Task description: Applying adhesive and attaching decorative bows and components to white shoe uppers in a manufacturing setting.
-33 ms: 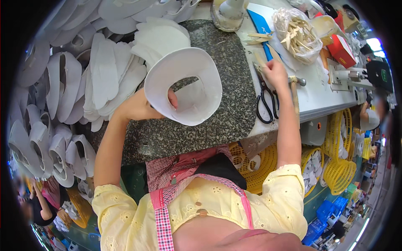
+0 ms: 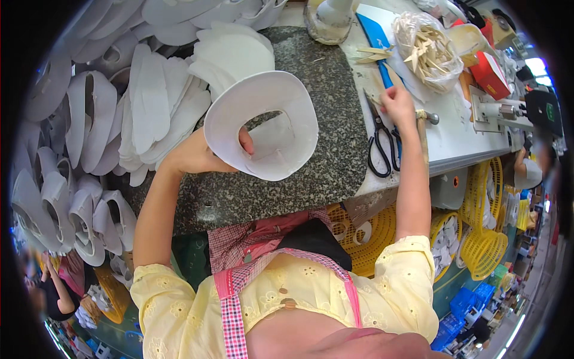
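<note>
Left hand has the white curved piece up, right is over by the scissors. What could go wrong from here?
1. The right hand reaches beside the black scissors while the hammer lies close by; a nick or a knock seems possible.
2. The left hand pinches the white curved piece at one edge only, so it could bend or slip onto the stone slab.

Bare granite slab (image 2: 335, 149) between white stacks (image 2: 149, 113) and scissors (image 2: 382, 140).
</note>
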{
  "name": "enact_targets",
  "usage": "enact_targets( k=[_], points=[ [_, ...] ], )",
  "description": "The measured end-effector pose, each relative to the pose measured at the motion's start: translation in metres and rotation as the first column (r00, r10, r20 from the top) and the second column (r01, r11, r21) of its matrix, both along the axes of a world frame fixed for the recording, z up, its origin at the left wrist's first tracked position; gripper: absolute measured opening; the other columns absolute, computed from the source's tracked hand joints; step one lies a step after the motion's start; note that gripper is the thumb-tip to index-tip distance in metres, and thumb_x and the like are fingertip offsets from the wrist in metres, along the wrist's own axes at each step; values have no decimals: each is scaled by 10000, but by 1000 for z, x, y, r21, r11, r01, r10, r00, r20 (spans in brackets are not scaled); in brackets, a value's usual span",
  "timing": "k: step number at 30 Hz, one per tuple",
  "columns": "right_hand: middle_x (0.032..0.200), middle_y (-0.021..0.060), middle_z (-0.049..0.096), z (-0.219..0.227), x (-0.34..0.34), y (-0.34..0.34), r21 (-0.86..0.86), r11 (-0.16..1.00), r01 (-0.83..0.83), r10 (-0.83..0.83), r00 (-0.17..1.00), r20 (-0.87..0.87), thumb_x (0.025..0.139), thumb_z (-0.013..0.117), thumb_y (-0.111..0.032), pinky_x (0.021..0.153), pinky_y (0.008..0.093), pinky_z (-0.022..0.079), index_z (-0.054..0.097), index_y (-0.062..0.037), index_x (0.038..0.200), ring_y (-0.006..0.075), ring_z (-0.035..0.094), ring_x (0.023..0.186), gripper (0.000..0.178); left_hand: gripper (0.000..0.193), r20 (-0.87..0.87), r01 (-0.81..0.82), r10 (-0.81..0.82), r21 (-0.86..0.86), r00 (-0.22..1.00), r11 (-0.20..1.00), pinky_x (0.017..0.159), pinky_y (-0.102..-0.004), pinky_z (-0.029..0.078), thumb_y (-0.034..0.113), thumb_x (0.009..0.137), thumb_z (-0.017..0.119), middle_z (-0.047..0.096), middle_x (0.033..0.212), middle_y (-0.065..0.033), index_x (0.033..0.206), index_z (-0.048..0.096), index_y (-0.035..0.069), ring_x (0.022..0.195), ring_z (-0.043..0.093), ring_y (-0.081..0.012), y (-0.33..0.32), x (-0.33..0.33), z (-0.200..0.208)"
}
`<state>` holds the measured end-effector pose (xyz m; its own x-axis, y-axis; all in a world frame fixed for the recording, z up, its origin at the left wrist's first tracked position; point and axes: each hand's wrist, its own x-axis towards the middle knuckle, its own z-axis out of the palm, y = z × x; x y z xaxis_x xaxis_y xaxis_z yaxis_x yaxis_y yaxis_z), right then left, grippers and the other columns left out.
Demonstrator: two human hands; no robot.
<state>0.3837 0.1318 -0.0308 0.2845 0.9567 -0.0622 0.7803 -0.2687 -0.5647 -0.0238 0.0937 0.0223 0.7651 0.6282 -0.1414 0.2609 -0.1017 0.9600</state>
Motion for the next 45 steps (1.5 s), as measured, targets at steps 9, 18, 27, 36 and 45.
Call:
enact_targets(
  k=[9, 18, 27, 36, 45],
  points=[
    [746, 83, 636, 83, -112, -98, 443, 854, -272, 469, 770, -433, 751, 609, -10, 567, 219, 466, 643, 17, 873, 120, 594, 651, 129, 186, 60, -50, 42, 140, 997, 989, 718, -303, 446, 87, 680, 637, 602, 841, -98, 856, 591, 46, 797, 576, -206, -15, -14, -6],
    [761, 81, 565, 55, -197, -104, 416, 528, -740, 728, 647, 226, 634, 593, -6, 532, 295, 458, 560, -40, 770, 230, 565, 612, 144, 231, -47, -26, 51, 429, 998, 903, 734, -346, 445, 123, 668, 624, 599, 809, -105, 884, 586, 49, 796, 568, -263, -30, -18, -20],
    [638, 71, 537, 48, -202, -111, 354, 545, -760, 626, 650, 432, 654, 591, -30, 443, 295, 426, 550, -52, 762, 216, 524, 488, 118, 257, -151, 104, -11, 632, 989, 768, 790, -367, 397, 115, 634, 638, 584, 828, -103, 882, 584, 75, 791, 544, -279, -33, -21, -31],
    [641, 88, 565, 43, -197, -108, 326, 567, -757, 605, 651, 458, 662, 599, -35, 454, 298, 445, 570, -40, 812, 226, 546, 502, 152, 354, -344, 261, -77, 528, 936, 808, 890, -379, 350, 171, 633, 648, 567, 993, -90, 974, 579, 106, 949, 513, -264, -36, -13, -19],
    [631, 80, 560, 35, -197, -103, 298, 612, -733, 562, 668, 488, 668, 605, -57, 472, 303, 447, 575, -49, 811, 227, 549, 508, 146, 511, -132, 77, 2, 596, 991, 799, 897, -404, 304, 122, 525, 662, 549, 1020, -90, 1026, 562, 129, 1022, 461, -280, -40, -7, -24]
  ],
)
